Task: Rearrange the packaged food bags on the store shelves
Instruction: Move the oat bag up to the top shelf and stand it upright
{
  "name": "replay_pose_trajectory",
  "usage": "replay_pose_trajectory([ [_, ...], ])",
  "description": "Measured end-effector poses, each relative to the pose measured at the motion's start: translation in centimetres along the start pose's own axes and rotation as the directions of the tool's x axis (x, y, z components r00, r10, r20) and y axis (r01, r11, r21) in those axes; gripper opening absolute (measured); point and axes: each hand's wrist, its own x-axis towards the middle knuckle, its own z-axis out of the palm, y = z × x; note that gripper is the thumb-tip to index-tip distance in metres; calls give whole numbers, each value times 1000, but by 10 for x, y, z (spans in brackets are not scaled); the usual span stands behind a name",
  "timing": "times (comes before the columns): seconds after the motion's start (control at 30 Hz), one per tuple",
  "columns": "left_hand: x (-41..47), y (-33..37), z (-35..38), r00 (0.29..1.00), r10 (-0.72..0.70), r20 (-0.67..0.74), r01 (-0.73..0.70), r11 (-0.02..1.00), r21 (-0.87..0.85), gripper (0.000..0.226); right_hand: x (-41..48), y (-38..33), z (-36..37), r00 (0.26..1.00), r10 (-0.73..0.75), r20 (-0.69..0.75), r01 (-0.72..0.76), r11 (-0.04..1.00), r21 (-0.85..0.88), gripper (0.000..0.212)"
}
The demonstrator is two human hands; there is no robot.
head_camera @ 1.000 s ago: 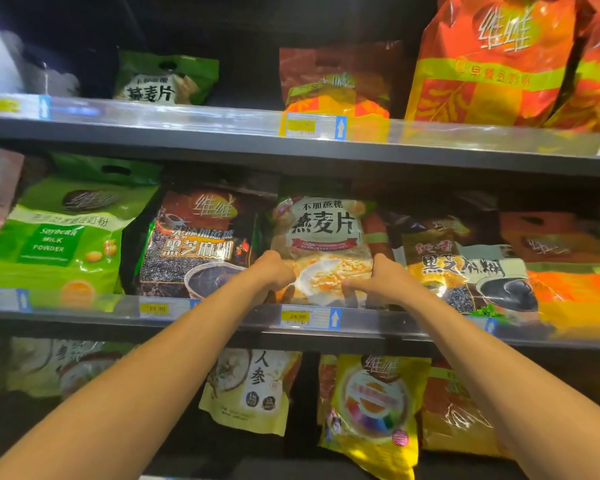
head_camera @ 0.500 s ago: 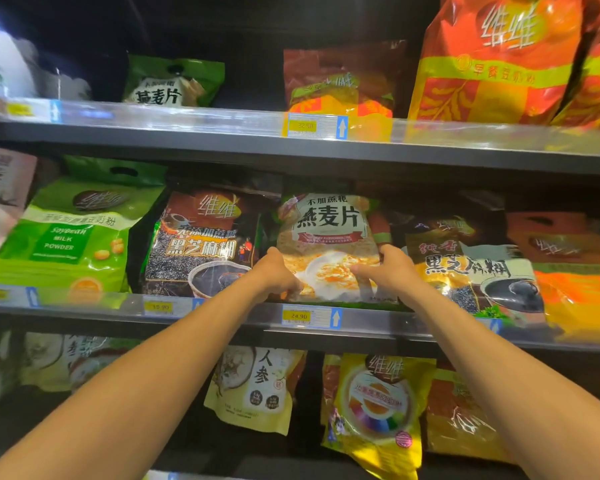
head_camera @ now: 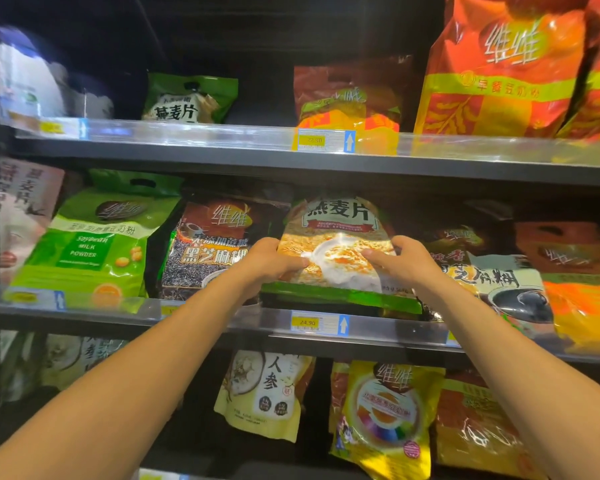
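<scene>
Two hands holding an oat bag at the middle shelf.

The left hand (head_camera: 271,263) and right hand (head_camera: 407,261) grip the oat bag (head_camera: 333,237) by its two lower sides, fingers clamped on the packaging with a thumb lying across the printed front. The bag leans back with its green base showing above the shelf (head_camera: 222,318) rail, over a yellow price tag (head_camera: 307,322). It sits between a dark sesame bag (head_camera: 208,247) on the left and another (head_camera: 496,275) on the right.

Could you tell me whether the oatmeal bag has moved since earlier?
Yes: the beige-and-green plastic oatmeal bag rose; its green bottom edge now shows above the yellow price tag.
</scene>
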Motion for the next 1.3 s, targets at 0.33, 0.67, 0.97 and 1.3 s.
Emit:
replay_pose_trajectory([
  [0.33,-30,3,-27,998,21,66,-21,1000,-4,23,-42,-23,-8,1000,-20,-6,19,1000,-22,45],
  [0.67,-68,0,-72,990,45,135,-45,999,-1,23,-92,-62,1,999,-7,-40,5,998,-69,74],
  [0.97,-108,-3,-102,974,81,210,-80,997,-16,23,-157,-103,8,992,50,-118,-60,995,-79,57],
  [1.3,-157,-28,-111,962,171,212,-133,974,-181,41,-223,-125,20,977,64,-202,-85,992,-98,31],
])
